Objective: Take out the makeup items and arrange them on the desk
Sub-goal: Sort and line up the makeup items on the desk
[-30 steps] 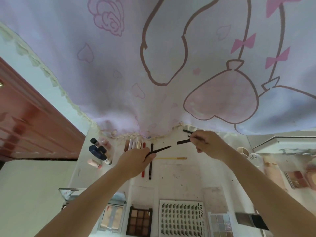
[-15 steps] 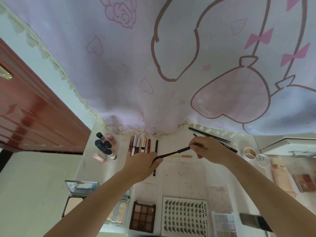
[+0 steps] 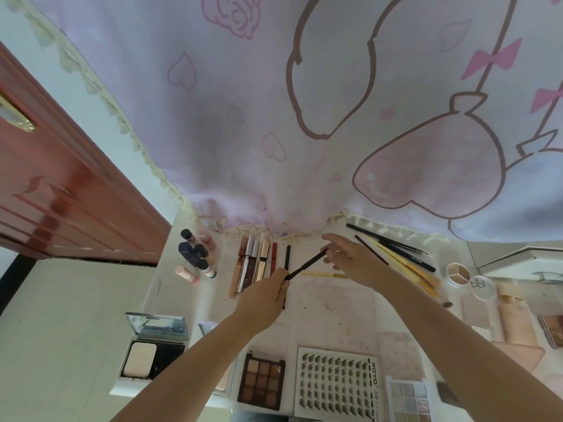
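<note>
Left hand grip pinches the low end of black pencil; right hand grip pinches the high end. Pencil is held above table, long axis running 8 to 2 o'clock. Tube row lies at 9 o'clock of it, brushes at 3.

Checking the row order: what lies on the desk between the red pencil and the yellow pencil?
Head view: a black pencil lies between the red pencil and the yellow pencil.
</note>
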Available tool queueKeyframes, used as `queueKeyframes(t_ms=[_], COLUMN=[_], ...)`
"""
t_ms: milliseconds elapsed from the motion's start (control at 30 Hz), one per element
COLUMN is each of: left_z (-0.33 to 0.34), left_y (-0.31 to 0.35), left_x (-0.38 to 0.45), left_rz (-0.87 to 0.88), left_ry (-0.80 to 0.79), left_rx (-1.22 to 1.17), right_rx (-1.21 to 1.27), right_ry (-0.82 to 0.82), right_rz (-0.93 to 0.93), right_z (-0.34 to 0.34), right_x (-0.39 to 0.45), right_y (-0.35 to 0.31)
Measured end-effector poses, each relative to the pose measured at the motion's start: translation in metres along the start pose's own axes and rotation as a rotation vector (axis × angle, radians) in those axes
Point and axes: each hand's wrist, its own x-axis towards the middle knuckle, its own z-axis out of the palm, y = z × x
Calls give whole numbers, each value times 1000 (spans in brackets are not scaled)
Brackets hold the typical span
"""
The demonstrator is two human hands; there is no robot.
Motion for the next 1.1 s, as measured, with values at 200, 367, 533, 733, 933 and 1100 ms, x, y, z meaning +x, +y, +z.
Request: queueKeyframes(t_ms=[200, 367, 533, 733, 933, 1100], left_z=[8, 10, 4, 3, 7, 11], left_y=[-18, -24, -15, -6, 6, 7], left_x=[12, 22, 24, 36, 52, 55], left_rz=[-227, -324, -376, -463, -483, -492], left_ry=[192, 244, 144, -30, -101, -110], left_rx=[-38, -205, -189, -34, 55, 133], right_rx=[-40, -70, -69, -72, -65, -60], right_ry=[61, 81, 96, 90, 81, 122], right_rz=[50, 139, 211, 258, 289, 294], right_z=[9, 5, 1, 2, -5, -18], right_x=[11, 12, 10, 7, 1, -3], right_y=[13, 32, 48, 62, 71, 77])
